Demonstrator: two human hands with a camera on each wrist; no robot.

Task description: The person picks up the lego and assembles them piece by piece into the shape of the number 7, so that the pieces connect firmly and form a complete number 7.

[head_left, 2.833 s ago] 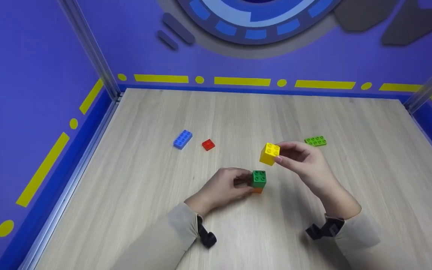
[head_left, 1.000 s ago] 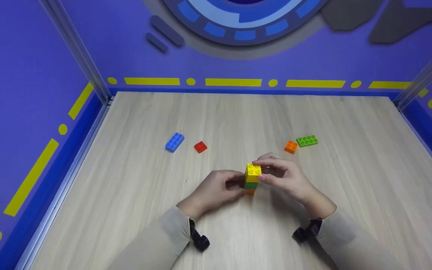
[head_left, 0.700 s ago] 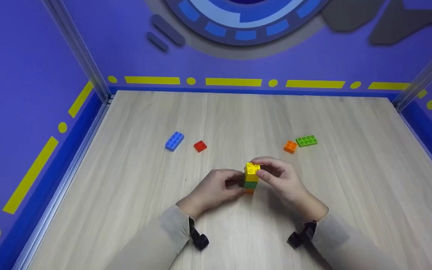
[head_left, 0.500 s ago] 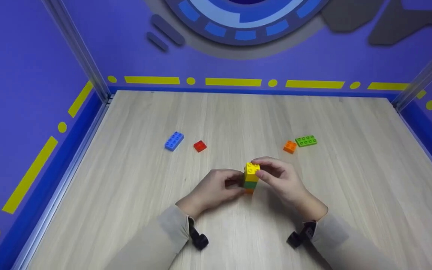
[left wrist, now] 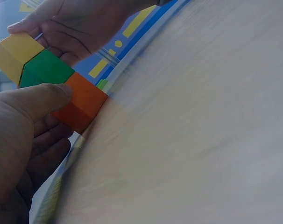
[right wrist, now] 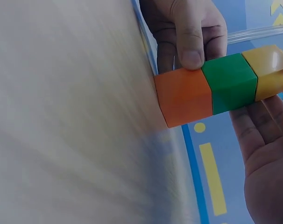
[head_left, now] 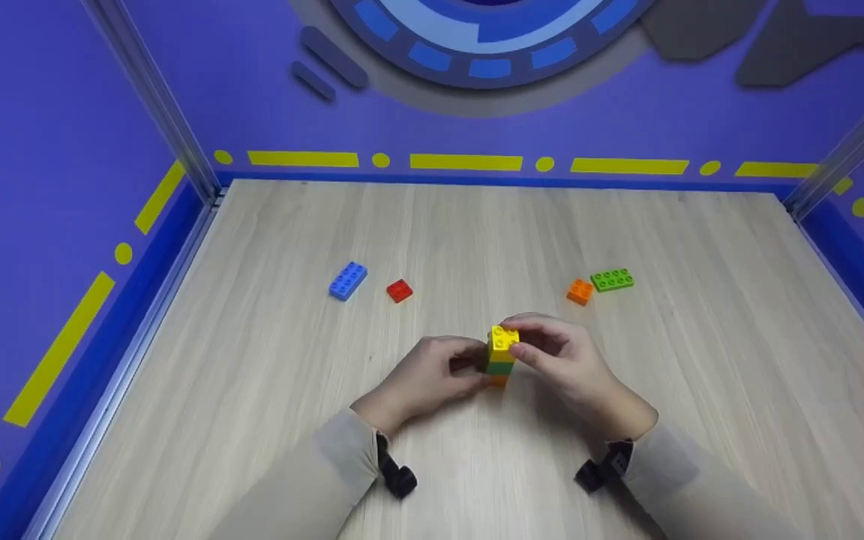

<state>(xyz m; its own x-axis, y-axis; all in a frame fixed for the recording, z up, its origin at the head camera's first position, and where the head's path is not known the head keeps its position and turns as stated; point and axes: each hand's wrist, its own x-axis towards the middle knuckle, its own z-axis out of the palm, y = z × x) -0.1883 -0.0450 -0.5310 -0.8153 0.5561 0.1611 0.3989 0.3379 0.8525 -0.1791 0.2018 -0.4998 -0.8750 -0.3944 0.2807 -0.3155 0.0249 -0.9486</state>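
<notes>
A tower of three building bricks stands on the table in front of the person: an orange brick at the bottom, a green brick in the middle and a yellow brick on top. The left hand grips the lower part of the tower from the left, its thumb against the orange brick in both wrist views. From the right, the right hand pinches the yellow brick between thumb and fingers. In the wrist views the three bricks sit flush, face to face.
Loose bricks lie farther back on the wooden table: a long blue one and a small red one to the left, a small orange one beside a long light green one to the right. Purple walls border the table.
The right hand has brought the yellow brick from the upper right down onto the green brick. The left hand has stayed at the tower. Over the last half second little has moved.
</notes>
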